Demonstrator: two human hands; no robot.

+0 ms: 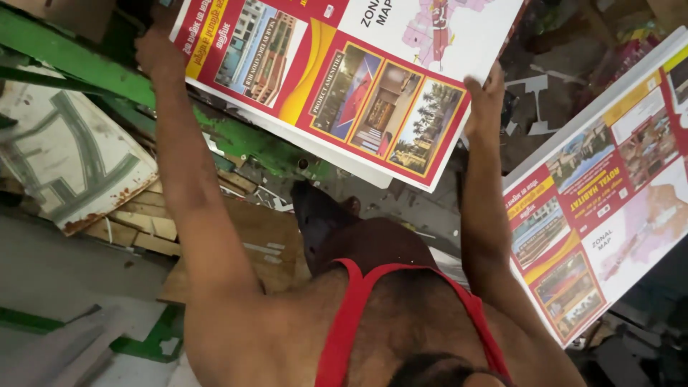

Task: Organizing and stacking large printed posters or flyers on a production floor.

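Red vest straps (351, 315) are sitting closest to my lens, crossing the bare back of the person I am watching from above. Both arms are stretching up from that vest to a large glossy printed sheet (344, 79) — red and yellow borders, small building photographs, a pale map panel — which is being held tilted well above the vest. Left hand (159, 50) is gripping the sheet's left edge, though I cannot tell how its fingers are lying, since the paper is hiding them. Right hand (486, 100) is pressing against the sheet's right edge with its fingers together and pointing upward. Right of the vest, a second printed sheet of the same kind (609, 193) is lying slanted on a white stack. Left of the vest, I am seeing a green metal frame (79, 72) and stacked wooden boards (143, 222) — well apart from both hands.
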